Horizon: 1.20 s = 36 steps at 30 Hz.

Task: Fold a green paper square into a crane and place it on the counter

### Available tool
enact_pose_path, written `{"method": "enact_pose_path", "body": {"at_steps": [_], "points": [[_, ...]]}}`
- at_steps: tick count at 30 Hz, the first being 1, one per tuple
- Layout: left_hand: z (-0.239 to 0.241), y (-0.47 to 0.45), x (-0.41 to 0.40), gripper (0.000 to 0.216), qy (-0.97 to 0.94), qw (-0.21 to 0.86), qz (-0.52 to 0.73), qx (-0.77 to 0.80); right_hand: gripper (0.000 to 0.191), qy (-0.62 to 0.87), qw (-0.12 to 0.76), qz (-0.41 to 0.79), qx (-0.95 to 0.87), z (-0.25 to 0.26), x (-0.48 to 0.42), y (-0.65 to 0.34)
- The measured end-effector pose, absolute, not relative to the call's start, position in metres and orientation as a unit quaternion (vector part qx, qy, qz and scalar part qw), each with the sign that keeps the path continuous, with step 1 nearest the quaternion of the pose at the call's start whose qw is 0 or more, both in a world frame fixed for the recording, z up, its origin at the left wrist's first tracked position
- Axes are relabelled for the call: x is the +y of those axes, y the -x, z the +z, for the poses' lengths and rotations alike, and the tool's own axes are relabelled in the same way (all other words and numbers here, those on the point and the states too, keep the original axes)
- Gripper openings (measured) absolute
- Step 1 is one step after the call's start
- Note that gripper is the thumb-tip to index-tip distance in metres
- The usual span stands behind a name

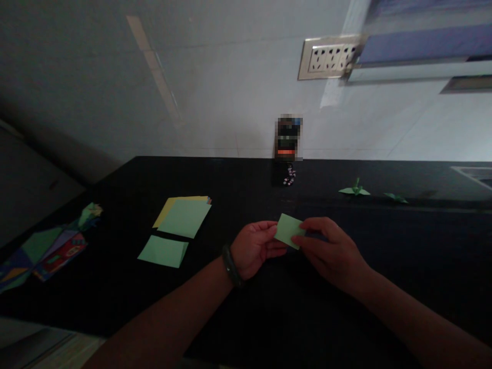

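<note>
A small square of light green paper [288,230] is held up between my two hands above the black countertop [238,318]. My left hand [258,248] pinches its left corner between thumb and fingers, with a dark bangle on that wrist. On the other side, my right hand [331,251] grips the right edge with thumb and index finger. To the left lies a folded light green sheet [164,252]. Just behind it sits a stack of coloured paper [184,218], light green on top with yellow showing beneath.
Two green folded-paper cranes [355,190] [395,198] rest at the back right. A phone-like, pixelated object [288,137] leans on the wall, with a beaded strap [289,175]. Colourful papers and packaging [57,251] lie far left. A socket panel [328,57] is on the wall.
</note>
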<state>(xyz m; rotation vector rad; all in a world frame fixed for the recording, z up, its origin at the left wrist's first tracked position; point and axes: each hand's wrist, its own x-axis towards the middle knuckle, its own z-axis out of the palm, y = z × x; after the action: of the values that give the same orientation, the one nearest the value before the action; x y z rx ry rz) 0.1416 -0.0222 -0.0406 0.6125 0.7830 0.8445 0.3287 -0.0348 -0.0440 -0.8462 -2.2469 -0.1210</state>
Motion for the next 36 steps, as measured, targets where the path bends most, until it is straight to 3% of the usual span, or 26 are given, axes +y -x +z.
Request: {"method": "enact_pose_path", "body": {"at_steps": [14,22,36], "points": [[-0.041,-0.141,-0.023,0.024,-0.344,0.783,0.382,0.349,0.020,0.318,0.380,0.009,-0.868,-0.048,-0.032,-0.331],[-0.039,-0.143,-0.025,0.028,-0.380,0.777,0.375,0.335,0.007,0.421,0.437,0.086,-0.790,-0.045,-0.034,-0.323],[-0.040,-0.146,-0.028,0.030,-0.419,0.758,0.367,0.338,0.009,0.498,0.446,0.192,-0.719,-0.047,-0.035,-0.318]]}}
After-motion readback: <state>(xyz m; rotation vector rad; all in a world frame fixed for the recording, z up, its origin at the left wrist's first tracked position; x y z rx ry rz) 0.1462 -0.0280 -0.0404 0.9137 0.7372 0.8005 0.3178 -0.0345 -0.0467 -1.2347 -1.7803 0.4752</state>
